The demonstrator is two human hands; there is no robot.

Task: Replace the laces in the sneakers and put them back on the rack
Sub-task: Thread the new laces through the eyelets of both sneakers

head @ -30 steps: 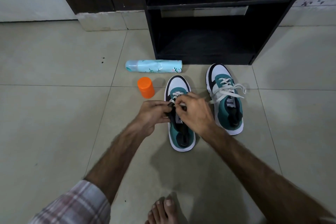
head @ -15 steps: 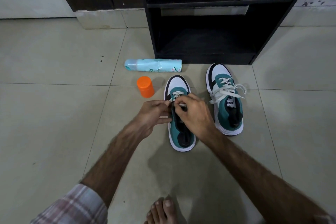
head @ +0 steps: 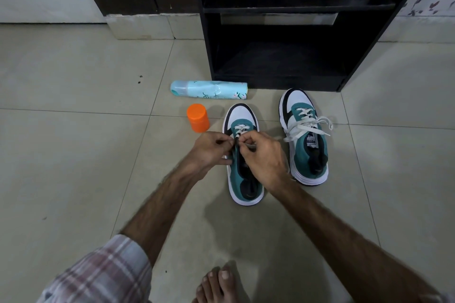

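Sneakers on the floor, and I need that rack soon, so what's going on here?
A person is lacing the left sneaker: both the left hand and right hand pinch its white lace near the lower eyelets. The right sneaker beside it is already laced and tied. Both sit on the floor before the dark rack, not yet put back.

Sneaker's (head: 246, 179) midsection behind both hands (head: 266, 157)
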